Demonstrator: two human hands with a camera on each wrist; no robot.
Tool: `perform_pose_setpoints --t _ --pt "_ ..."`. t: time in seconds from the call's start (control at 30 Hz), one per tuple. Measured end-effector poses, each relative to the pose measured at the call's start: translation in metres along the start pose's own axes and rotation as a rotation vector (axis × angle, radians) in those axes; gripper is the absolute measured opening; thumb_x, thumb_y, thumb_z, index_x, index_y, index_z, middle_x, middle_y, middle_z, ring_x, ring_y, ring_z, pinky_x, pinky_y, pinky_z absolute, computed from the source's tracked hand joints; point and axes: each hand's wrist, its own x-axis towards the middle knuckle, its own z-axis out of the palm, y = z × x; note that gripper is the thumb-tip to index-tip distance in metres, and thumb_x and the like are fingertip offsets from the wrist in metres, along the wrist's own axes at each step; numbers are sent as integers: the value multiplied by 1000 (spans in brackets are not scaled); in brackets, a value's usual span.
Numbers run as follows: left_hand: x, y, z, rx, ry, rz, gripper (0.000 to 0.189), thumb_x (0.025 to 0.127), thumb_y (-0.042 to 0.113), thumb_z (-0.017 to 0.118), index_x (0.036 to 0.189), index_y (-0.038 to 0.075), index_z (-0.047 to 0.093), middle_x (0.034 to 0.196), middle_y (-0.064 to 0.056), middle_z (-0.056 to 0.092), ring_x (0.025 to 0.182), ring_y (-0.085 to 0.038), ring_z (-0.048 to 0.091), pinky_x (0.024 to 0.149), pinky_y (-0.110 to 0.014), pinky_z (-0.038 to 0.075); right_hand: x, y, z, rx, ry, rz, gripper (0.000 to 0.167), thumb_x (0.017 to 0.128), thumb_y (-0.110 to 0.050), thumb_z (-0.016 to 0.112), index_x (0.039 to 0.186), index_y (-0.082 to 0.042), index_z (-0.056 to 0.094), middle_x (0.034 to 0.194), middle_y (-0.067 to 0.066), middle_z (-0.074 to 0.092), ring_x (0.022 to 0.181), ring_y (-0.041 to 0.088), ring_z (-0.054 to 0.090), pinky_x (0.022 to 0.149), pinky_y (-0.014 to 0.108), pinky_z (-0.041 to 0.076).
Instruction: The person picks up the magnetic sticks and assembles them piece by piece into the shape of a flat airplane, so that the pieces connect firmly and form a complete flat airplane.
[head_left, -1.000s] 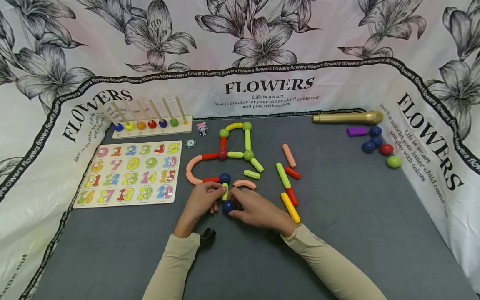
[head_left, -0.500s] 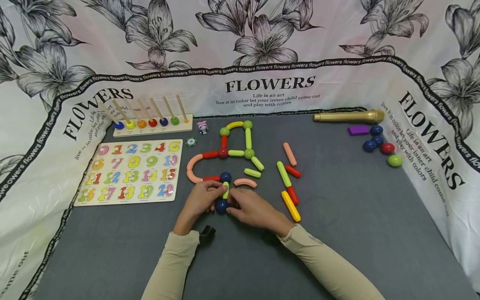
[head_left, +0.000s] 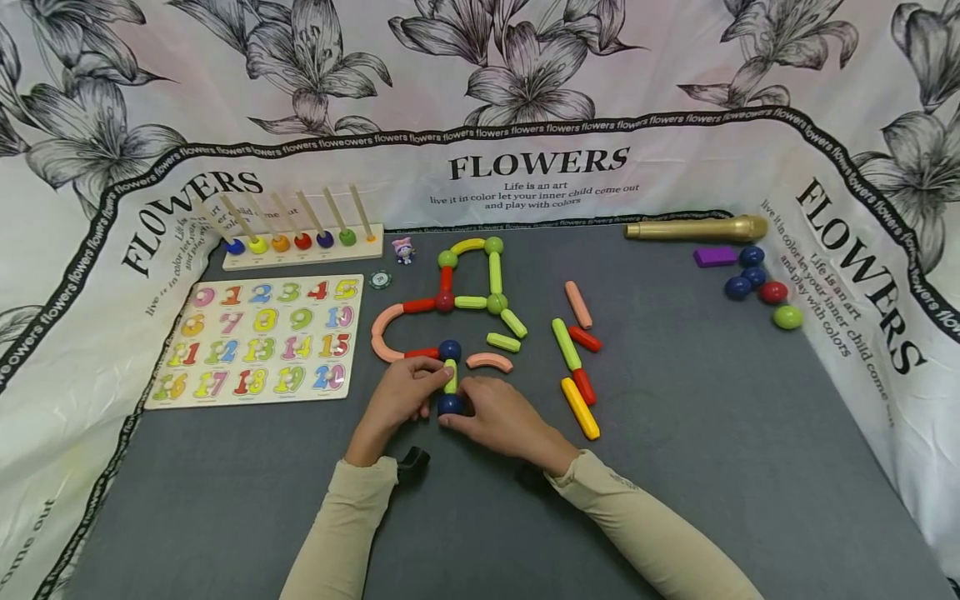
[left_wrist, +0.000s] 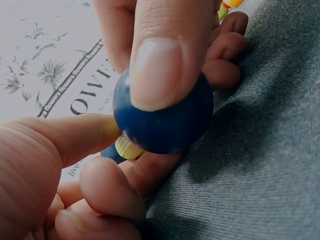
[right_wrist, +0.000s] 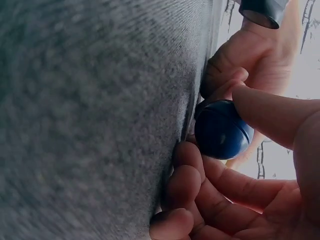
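Observation:
My left hand pinches a short light green stick between thumb and fingers. One end of the stick meets a dark blue ball in the built shape. At its near end is a second blue ball, gripped by my right hand with the thumb on its near side. Seen from the left wrist, the right thumb presses on this blue ball, and the stick shows just behind it, partly hidden. In the right wrist view the blue ball sits between thumb and fingers, close over the grey cloth.
The shape's red sticks, a pink arc and green balls lie ahead. Loose sticks are to the right, several balls farther off. A number board and peg stand are left.
The near blue ball has shifted left, then slightly back to the right, and now lines up with the green stick. My right hand has moved a little left; the left hand keeps its hold.

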Motion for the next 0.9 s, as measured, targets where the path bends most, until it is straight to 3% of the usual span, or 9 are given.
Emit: perform_pose_setpoints --t 0.23,0.4,0.5,0.67,0.77,0.9 --pt "-1 -1 0 -2 16 4 34 103 24 74 124 -3 71 64 -2 58 45 -11 49 45 -24 40 0 7 -7 80 -14 -45 22 102 -29 77 105 -8 71 84 -5 61 69 9 54 63 28 46" --pt "-1 -1 1 4 29 27 34 103 26 74 122 -3 72 67 -2 62 45 -11 50 46 -25 41 5 24 -34 96 98 -57 19 105 -21 71 113 -4 76 88 -3 67 71 9 57 68 31 51" --pt "-2 -1 1 10 40 29 35 103 26 74 123 -3 72 68 -3 62 45 -12 49 46 -26 41 9 36 -55 55 190 1 18 104 -17 71 111 -1 76 87 2 67 71 16 58 68 37 52" --pt "-3 -2 0 22 47 15 35 103 26 74 124 -2 72 66 -3 60 45 -13 50 47 -26 42 21 55 -74 -71 276 92 21 102 -13 71 112 5 71 95 16 67 84 30 61 80 47 53" --pt "-2 -2 -1 32 49 16 35 103 27 75 124 0 72 66 -3 59 46 -14 50 47 -26 42 31 61 -78 -150 275 128 28 102 -13 70 119 8 68 99 20 66 89 34 61 84 50 52" --pt "-2 -4 -1 23 40 28 37 102 29 75 126 0 72 67 -2 59 46 -15 50 47 -26 42 43 64 -78 -231 233 157 33 102 -14 71 125 8 65 95 19 64 81 31 60 76 46 52"
